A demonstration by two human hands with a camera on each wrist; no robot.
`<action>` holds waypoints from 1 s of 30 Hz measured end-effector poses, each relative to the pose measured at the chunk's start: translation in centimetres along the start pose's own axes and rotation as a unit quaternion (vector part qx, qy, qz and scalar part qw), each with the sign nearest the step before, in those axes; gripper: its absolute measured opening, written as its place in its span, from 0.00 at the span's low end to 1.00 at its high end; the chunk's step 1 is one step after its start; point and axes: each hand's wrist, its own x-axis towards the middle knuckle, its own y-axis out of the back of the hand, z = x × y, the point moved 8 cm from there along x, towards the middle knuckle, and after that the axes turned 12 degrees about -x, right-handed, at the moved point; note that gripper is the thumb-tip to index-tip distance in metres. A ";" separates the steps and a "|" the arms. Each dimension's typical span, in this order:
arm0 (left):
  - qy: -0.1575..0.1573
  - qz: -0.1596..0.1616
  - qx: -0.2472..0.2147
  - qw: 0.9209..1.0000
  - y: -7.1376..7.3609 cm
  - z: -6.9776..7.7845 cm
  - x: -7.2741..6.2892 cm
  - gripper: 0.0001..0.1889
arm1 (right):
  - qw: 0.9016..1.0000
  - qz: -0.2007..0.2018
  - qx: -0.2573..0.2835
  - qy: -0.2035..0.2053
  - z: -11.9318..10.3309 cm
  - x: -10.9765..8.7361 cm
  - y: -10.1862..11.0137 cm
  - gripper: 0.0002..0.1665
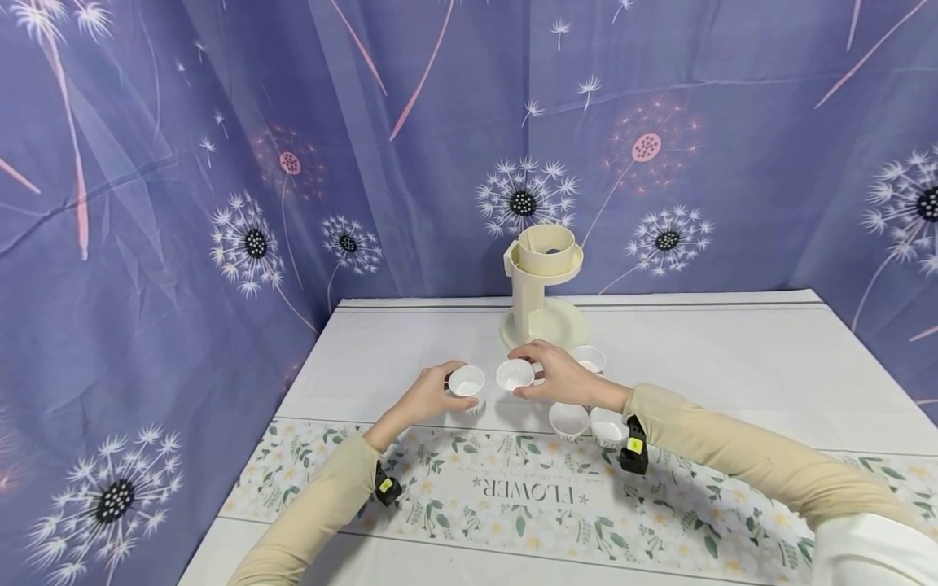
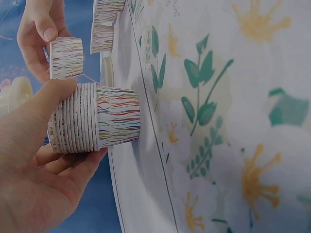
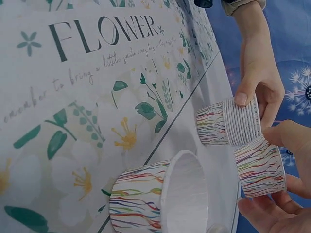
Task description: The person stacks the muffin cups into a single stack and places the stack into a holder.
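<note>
My left hand (image 1: 425, 397) grips a nested stack of white paper cups (image 2: 116, 116) printed with wavy coloured lines. Thumb and fingers wrap round the stacked rims, as the left wrist view shows. My right hand (image 1: 560, 378) holds a single paper cup (image 3: 261, 167) of the same pattern between thumb and fingers, beside the stack. In the head view this single cup (image 1: 516, 375) has its mouth upward, a small gap to the right of the stack's top cup (image 1: 466, 381). Close to my right wrist, paper cups (image 1: 568, 419) stand upright on the table.
Behind my hands stands a cream plastic stand (image 1: 528, 301) with a round base and a cylindrical holder on top. Another cup (image 1: 589, 356) is partly hidden behind my right hand. A flower-printed runner (image 1: 513, 521) crosses the white table; a purple dandelion curtain (image 1: 440, 203) hangs behind.
</note>
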 end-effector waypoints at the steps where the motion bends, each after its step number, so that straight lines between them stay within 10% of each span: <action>1: 0.000 0.001 0.001 1.000 0.0 0.0 0.0 0.31 | 1.000 0.000 0.000 0.000 0.0 0.0 0.0 0.33; 30: -0.019 -0.003 0.009 1.000 0.1 0.4 -0.1 0.29 | 0.999 0.034 -0.024 0.021 -1.0 0.7 0.3 0.32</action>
